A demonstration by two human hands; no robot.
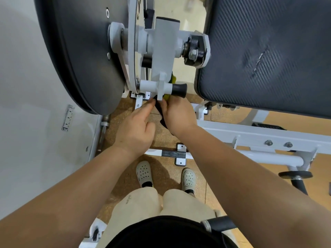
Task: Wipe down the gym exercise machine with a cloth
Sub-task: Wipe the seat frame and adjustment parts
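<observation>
A dark cloth (160, 111) with a yellow-green side is wrapped under the tip of a white lever (162, 68) on the exercise machine (250, 133), just beside a black handle knob (179, 89). Just below the knob, the right hand (179, 117) has its grip clenched around the cloth, pressing it to the metal. Left of the knob, the left hand (136, 127) seems to pinch the cloth's other end, probably keeping it taut for wiping. A padded seat (268, 51) lies right of the knob.
</observation>
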